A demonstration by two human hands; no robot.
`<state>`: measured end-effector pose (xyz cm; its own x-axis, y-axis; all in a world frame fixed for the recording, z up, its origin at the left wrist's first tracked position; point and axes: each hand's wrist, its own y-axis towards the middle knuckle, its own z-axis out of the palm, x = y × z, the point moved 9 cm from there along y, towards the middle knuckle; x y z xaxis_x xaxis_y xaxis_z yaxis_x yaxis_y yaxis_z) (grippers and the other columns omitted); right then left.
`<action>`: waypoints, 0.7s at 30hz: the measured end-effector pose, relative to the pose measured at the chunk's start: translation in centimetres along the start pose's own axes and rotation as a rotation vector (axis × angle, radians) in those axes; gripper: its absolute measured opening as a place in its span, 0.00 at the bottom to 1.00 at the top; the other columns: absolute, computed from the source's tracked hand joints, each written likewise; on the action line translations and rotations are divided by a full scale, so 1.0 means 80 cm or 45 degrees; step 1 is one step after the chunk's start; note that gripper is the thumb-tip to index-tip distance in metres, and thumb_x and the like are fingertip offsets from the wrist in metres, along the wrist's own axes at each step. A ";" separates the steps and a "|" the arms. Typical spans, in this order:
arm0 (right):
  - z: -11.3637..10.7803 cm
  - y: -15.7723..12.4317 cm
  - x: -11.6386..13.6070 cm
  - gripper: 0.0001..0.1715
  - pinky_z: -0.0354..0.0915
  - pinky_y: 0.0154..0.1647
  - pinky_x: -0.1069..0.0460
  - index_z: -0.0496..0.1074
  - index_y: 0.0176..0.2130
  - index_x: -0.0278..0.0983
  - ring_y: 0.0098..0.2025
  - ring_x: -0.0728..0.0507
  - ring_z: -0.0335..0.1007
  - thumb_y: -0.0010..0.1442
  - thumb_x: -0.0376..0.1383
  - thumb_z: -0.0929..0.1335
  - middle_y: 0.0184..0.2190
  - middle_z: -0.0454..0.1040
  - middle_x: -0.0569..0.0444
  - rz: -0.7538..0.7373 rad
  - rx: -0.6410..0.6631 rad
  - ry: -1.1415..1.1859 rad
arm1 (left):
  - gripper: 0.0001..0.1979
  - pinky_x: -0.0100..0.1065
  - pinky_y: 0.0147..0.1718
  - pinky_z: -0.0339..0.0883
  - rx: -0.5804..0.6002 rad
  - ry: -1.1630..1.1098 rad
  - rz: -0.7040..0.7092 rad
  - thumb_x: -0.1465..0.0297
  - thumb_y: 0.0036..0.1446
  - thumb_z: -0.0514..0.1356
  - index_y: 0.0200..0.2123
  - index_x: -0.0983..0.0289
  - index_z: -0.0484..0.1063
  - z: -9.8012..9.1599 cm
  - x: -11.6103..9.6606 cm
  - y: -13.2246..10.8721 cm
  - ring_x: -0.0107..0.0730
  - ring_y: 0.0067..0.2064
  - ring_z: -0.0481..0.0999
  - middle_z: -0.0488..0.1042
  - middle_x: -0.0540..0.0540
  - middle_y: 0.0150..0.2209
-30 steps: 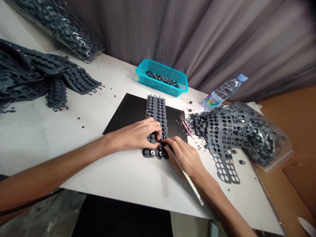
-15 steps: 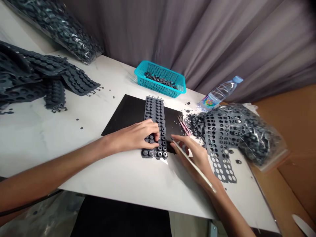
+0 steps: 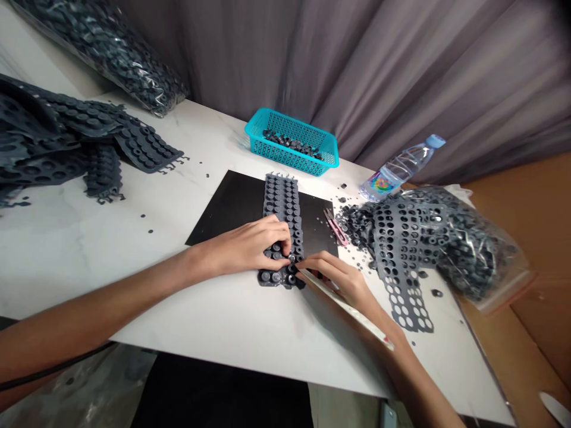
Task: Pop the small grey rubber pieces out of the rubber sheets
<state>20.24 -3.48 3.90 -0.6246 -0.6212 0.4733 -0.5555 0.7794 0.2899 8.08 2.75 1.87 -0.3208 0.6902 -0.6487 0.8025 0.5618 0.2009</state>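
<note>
A dark grey rubber sheet with rows of round studs (image 3: 282, 195) lies lengthwise on a black board (image 3: 223, 208). My left hand (image 3: 263, 242) rests over the near half of the sheet, its fingers curled down onto the studs and gripping it. My right hand (image 3: 345, 280) is closed around a long, thin white stick-like tool (image 3: 359, 314). The fingertips of that hand are at the sheet's near right edge, beside the left thumb. The tool's working end is hidden by the fingers, so its kind is unclear.
Pink snips (image 3: 338, 229) lie right of the sheet, near loose rubber bits (image 3: 354, 223) and a perforated leftover sheet (image 3: 405, 279). A plastic bag of parts (image 3: 477, 255), a water bottle (image 3: 401, 169), a turquoise basket (image 3: 292, 156) and more studded sheets (image 3: 147, 145) surround the board.
My right hand has moved left with the white tool, from beside the sheet to its near right edge. My left hand stays in place on the sheet.
</note>
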 end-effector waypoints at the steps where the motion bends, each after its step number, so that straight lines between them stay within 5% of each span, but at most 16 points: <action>1: -0.001 0.000 0.001 0.10 0.73 0.41 0.54 0.76 0.47 0.37 0.42 0.46 0.78 0.74 0.35 0.65 0.42 0.79 0.48 0.009 -0.003 -0.002 | 0.05 0.36 0.49 0.64 0.001 -0.001 0.000 0.66 0.63 0.64 0.38 0.60 0.72 0.000 0.000 0.000 0.39 0.49 0.70 0.76 0.51 0.43; 8: 0.007 0.001 -0.007 0.18 0.72 0.37 0.55 0.75 0.51 0.38 0.38 0.47 0.77 0.77 0.39 0.59 0.42 0.79 0.48 0.015 0.032 -0.169 | 0.03 0.37 0.49 0.64 -0.038 0.005 0.033 0.68 0.63 0.64 0.38 0.61 0.74 -0.002 -0.002 0.000 0.38 0.48 0.70 0.76 0.52 0.42; 15: 0.020 -0.003 0.002 0.16 0.68 0.34 0.54 0.74 0.55 0.35 0.38 0.46 0.76 0.77 0.37 0.61 0.41 0.79 0.49 -0.223 -0.051 -0.544 | 0.03 0.37 0.49 0.64 -0.024 0.001 0.013 0.68 0.63 0.64 0.38 0.61 0.73 -0.001 0.000 0.001 0.37 0.48 0.70 0.76 0.51 0.42; 21: 0.023 -0.002 0.012 0.15 0.68 0.33 0.52 0.73 0.54 0.33 0.37 0.45 0.76 0.77 0.37 0.61 0.38 0.78 0.49 -0.211 -0.078 -0.658 | 0.05 0.36 0.50 0.63 -0.007 0.017 0.008 0.66 0.65 0.64 0.39 0.60 0.72 0.000 -0.001 -0.001 0.37 0.49 0.70 0.76 0.51 0.43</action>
<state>18.74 -4.35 2.77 -0.7282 -0.6836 -0.0491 -0.6463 0.6611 0.3811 8.04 2.63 1.89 -0.3224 0.6996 -0.6376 0.8018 0.5599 0.2089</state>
